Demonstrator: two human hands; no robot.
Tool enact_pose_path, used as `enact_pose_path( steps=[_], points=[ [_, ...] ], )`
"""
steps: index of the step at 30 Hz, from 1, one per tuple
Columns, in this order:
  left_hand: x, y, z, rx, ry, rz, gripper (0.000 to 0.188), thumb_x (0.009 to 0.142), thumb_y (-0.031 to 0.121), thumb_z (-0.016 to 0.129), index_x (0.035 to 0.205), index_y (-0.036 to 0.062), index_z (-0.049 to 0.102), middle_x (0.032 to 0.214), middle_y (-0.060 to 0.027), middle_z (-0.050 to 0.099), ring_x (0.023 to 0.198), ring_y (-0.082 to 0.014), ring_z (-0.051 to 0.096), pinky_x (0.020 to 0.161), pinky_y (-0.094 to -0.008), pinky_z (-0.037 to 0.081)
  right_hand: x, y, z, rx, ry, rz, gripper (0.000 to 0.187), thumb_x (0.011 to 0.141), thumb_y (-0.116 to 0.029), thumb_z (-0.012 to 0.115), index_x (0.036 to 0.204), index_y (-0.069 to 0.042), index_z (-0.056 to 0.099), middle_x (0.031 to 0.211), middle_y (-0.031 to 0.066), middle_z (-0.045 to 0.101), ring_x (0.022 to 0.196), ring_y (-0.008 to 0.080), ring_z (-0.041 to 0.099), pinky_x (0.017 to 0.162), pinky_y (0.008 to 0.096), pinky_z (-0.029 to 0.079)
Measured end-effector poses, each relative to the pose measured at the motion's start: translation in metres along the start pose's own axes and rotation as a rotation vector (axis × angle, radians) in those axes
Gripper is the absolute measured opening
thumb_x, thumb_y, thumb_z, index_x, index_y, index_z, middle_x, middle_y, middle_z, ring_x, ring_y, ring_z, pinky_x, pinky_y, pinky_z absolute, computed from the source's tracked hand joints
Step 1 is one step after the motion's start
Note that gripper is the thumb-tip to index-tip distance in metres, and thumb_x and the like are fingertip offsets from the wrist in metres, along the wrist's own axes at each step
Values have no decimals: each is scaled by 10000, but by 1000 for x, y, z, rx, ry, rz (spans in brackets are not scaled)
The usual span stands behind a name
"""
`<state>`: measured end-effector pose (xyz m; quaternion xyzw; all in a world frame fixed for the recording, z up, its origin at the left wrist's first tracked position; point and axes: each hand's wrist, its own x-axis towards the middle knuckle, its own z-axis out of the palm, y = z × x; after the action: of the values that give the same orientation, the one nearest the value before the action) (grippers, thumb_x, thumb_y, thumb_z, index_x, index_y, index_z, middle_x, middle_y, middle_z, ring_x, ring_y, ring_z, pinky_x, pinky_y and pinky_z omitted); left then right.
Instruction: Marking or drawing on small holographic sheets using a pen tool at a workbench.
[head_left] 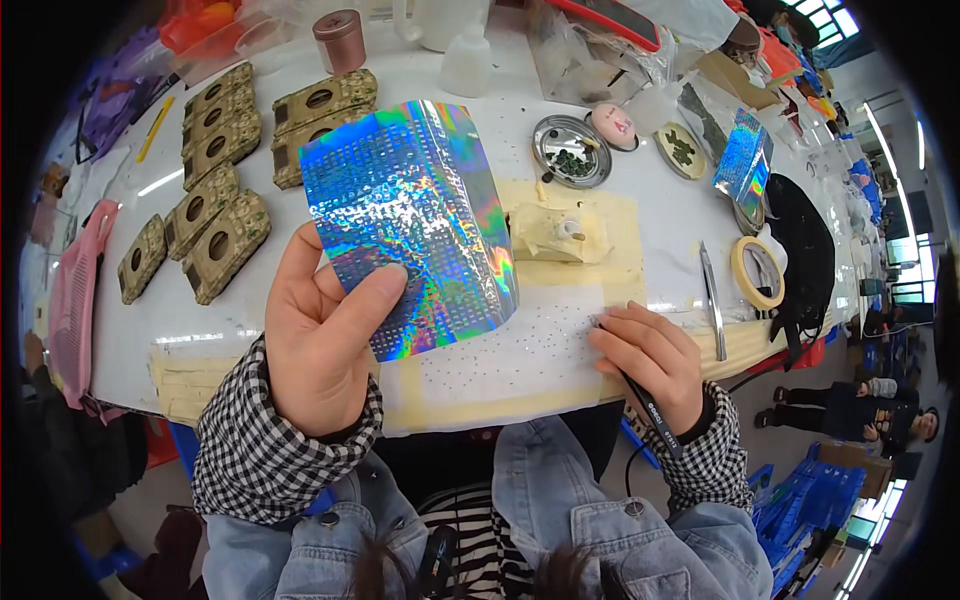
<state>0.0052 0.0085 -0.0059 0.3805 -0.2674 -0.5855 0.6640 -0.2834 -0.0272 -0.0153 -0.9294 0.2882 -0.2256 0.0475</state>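
Observation:
My left hand [325,335] grips a shiny holographic sheet [415,220], thumb on its face and fingers behind. Rows of small marks cover the sheet, which tilts up over the table. In my right hand [655,365], low at the table's front edge, is a black pen-shaped tool [652,415]; its tip is hidden by the fingers. Between the hands many tiny dark specks are scattered on the white surface. Behind them a cream-coloured block [545,230] with a small round peg sits on yellowish tape, partly covered by the sheet.
Several camouflage-patterned parts [228,245] with round holes lie at the left. A round metal dish [540,160] holds small green pieces. Tweezers [712,300], a tape roll [757,273] and a black bag [805,250] are at the right. A person [870,410] stands beyond.

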Motion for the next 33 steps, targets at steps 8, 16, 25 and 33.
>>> enact_pose_path(
  steps=[8, 16, 25, 33],
  points=[
    [-1, 1, 1, -13, -2, 2, 395, 887, -66, 556, 1244, -5, 397, 1103, -148, 651, 1008, -185, 636, 894, -324, 511, 3, -2, -5, -33, -83, -21, 302, 746, -142, 732, 1014, -28, 651, 982, 111, 663, 978, 278, 626, 881, 408, 535],
    [0, -1, 0, -18, -5, 7, 371, 888, -67, 555, 1221, -6, 403, 1096, -147, 653, 999, -183, 638, 883, -316, 516, -1, 4, -10, 151, -41, 100, 336, 751, -141, 737, 1042, -13, 628, 993, 116, 666, 991, 305, 611, 940, 450, 498],
    [0, 4, -3, 17, -67, 18, 396, 902, -1, 534, 1279, 11, 410, 1170, -130, 611, 1051, -188, 619, 930, -341, 498, 22, -35, -24, 486, 448, -65, 228, 765, -141, 739, 919, -34, 609, 847, 111, 674, 785, 255, 622, 798, 417, 558],
    [5, 5, -3, -115, -88, -18, 355, 897, -41, 567, 1210, -15, 402, 1090, -171, 650, 989, -208, 648, 872, -340, 539, 66, -103, -29, 629, 1147, -386, 413, 787, -518, 697, 836, -196, 442, 698, -57, 400, 716, 150, 410, 695, 299, 390]
  ],
)
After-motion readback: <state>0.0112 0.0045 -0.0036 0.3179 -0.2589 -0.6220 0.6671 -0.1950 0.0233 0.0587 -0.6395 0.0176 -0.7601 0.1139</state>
